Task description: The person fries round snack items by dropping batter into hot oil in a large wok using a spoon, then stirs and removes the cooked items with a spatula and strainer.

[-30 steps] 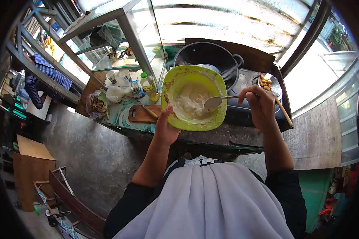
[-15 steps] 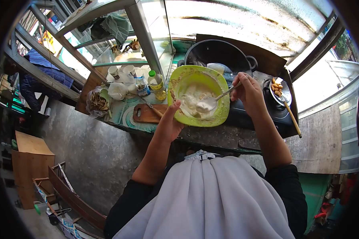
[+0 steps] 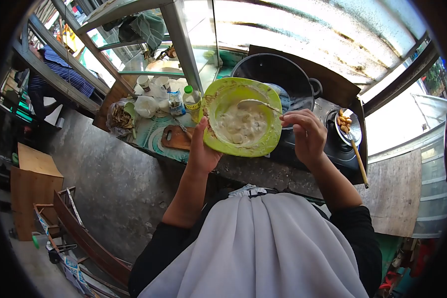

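My left hand [image 3: 203, 153] grips the left side of a lime-green plastic bowl [image 3: 264, 143], thumb up along the rim. The bowl is tilted toward me, its upper wall smeared with residue. Inside lies a thick, pale batter [image 3: 241, 126] with lumps in it. My right hand [image 3: 309, 136] pinches the handle end of a metal spoon [image 3: 260, 103] at the bowl's right side. The spoon's head rests over the far part of the batter, partly in it.
Behind the bowl stands a large dark pot [image 3: 268, 65]. Brown fried pieces [image 3: 343, 120] sit in a long-handled strainer [image 3: 358, 158] over the black stove [image 3: 335, 160]. Left are a wooden cutting board [image 3: 176, 138], a green-capped bottle [image 3: 191, 103] and plastic bags [image 3: 146, 106]. A person in stripes [image 3: 67, 73] is beyond.
The spoon has swung from the near right of the batter to the far side. My right hand has lowered and turned. The bowl has shifted slightly left.
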`<action>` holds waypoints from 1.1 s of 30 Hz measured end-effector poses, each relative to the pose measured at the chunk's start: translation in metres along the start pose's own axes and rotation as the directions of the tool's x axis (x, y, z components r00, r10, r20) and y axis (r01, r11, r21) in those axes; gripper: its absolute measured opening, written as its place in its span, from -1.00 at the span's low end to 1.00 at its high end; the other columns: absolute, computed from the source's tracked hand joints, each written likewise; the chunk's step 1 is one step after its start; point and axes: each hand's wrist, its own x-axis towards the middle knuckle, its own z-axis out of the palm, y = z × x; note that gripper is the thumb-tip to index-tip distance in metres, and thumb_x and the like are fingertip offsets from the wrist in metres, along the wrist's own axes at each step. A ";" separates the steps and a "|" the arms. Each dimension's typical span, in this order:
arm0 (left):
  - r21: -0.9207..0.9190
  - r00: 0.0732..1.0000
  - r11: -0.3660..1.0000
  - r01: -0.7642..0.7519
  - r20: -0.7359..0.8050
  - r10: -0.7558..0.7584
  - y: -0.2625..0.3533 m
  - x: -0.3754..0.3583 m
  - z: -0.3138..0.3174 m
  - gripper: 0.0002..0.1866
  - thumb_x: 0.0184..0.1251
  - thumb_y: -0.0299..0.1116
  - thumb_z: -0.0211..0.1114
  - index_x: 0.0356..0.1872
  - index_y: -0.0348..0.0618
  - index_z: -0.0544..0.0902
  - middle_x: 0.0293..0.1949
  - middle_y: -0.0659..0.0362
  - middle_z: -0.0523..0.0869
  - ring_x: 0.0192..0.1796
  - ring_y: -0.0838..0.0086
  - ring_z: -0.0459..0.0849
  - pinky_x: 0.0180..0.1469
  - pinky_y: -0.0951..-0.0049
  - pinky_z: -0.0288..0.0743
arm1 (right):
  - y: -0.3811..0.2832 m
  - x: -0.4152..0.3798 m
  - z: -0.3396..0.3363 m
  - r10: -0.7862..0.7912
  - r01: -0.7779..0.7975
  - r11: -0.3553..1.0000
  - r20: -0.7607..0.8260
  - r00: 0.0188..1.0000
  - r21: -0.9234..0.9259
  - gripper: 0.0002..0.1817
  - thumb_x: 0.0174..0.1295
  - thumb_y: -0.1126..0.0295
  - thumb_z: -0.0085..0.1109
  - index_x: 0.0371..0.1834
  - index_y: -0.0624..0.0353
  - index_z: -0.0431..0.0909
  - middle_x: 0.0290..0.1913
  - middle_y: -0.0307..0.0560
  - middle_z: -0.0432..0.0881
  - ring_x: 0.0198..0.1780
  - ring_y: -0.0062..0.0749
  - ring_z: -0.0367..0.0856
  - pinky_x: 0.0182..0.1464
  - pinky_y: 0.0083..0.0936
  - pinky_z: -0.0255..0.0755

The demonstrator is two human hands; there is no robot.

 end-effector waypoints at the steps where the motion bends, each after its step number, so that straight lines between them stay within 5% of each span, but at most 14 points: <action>1: -0.002 1.000 1.000 -0.019 0.018 0.020 -0.001 0.000 0.004 -0.39 0.39 0.04 -0.01 0.34 -0.09 0.26 0.22 0.08 0.47 0.22 0.27 0.51 0.15 0.19 0.49 | -0.002 0.006 -0.006 -0.077 0.080 0.995 0.051 0.996 -0.053 -0.90 0.24 0.54 0.08 -0.25 0.24 0.59 -0.32 -0.09 0.69 -0.36 -0.35 0.64 -0.21 -0.46 0.45; 6: 0.077 0.995 0.993 -0.095 0.036 0.092 -0.010 -0.002 0.016 -0.41 0.42 0.01 -0.03 0.34 -0.14 0.26 0.25 0.07 0.44 0.28 0.27 0.44 0.28 0.19 0.33 | 0.007 0.016 -0.027 0.070 -0.070 0.998 0.020 0.997 -0.006 -0.89 0.20 0.56 0.11 -0.25 0.22 0.60 -0.33 -0.08 0.70 -0.39 -0.36 0.64 -0.27 -0.47 0.46; 12: 0.259 0.994 0.960 -0.104 -0.011 0.111 -0.024 -0.003 0.026 -0.42 0.44 -0.03 -0.05 0.33 -0.21 0.25 0.26 0.07 0.43 0.30 0.33 0.41 0.32 0.28 0.27 | 0.016 0.031 -0.026 0.051 -0.039 0.993 0.117 0.992 -0.110 -0.92 0.26 0.53 0.07 -0.29 0.23 0.57 -0.38 -0.12 0.68 -0.49 -0.46 0.59 -0.37 -0.54 0.45; 16: 0.148 0.995 0.984 -0.100 0.003 0.101 -0.026 -0.001 0.020 -0.43 0.45 -0.06 -0.05 0.33 -0.22 0.25 0.26 0.04 0.42 0.29 0.33 0.42 0.31 0.28 0.28 | 0.031 0.029 -0.015 0.549 -0.564 0.761 0.144 0.823 0.320 -0.77 0.43 0.34 -0.06 -0.27 0.27 0.51 -0.46 -0.18 0.62 -0.59 -0.74 0.39 -0.53 -0.74 0.30; 19: 0.137 0.991 0.982 -0.127 0.068 0.119 -0.023 -0.001 0.013 -0.44 0.44 -0.05 0.03 0.32 -0.19 0.28 0.20 0.12 0.48 0.24 0.43 0.47 0.26 0.35 0.36 | 0.046 0.029 -0.014 0.605 -0.656 0.617 0.270 0.749 0.435 -0.74 0.45 0.28 -0.09 -0.26 0.23 0.50 -0.46 -0.16 0.62 -0.64 -0.76 0.34 -0.57 -0.77 0.24; 22: 0.600 0.892 0.660 -0.452 0.294 0.343 -0.036 0.005 -0.004 -0.42 0.44 -0.01 0.02 0.31 -0.19 0.29 0.20 0.13 0.49 0.23 0.44 0.48 0.25 0.37 0.36 | 0.042 0.029 -0.010 0.668 -0.769 0.512 0.384 0.637 0.384 -0.71 0.45 0.21 -0.10 -0.26 0.19 0.48 -0.46 -0.13 0.63 -0.67 -0.77 0.33 -0.59 -0.81 0.20; 25: 0.241 0.998 0.968 -0.065 0.016 0.063 -0.025 0.000 0.019 -0.41 0.43 0.01 0.01 0.32 -0.18 0.29 0.20 0.13 0.48 0.23 0.43 0.48 0.25 0.36 0.36 | 0.051 0.027 -0.010 0.696 -0.780 0.448 0.377 0.611 0.438 -0.70 0.44 0.16 -0.09 -0.25 0.18 0.48 -0.47 -0.13 0.63 -0.68 -0.78 0.34 -0.60 -0.82 0.20; 28: 0.186 0.998 0.981 -0.063 -0.012 0.066 -0.019 -0.002 0.026 -0.41 0.43 0.02 0.01 0.31 -0.17 0.29 0.20 0.12 0.48 0.23 0.42 0.49 0.24 0.34 0.38 | 0.054 0.028 -0.015 0.666 -0.715 0.449 0.333 0.668 0.536 -0.71 0.45 0.18 -0.10 -0.24 0.18 0.48 -0.47 -0.13 0.63 -0.68 -0.77 0.34 -0.61 -0.83 0.18; 33: 0.099 0.993 0.988 -0.115 0.006 0.115 -0.017 0.002 0.018 -0.42 0.41 0.00 0.03 0.30 -0.17 0.30 0.18 0.12 0.50 0.21 0.41 0.51 0.22 0.33 0.41 | 0.024 0.031 -0.022 0.535 -0.542 0.690 0.167 0.828 0.479 -0.73 0.46 0.26 -0.12 -0.25 0.22 0.50 -0.44 -0.11 0.64 -0.65 -0.71 0.40 -0.58 -0.78 0.24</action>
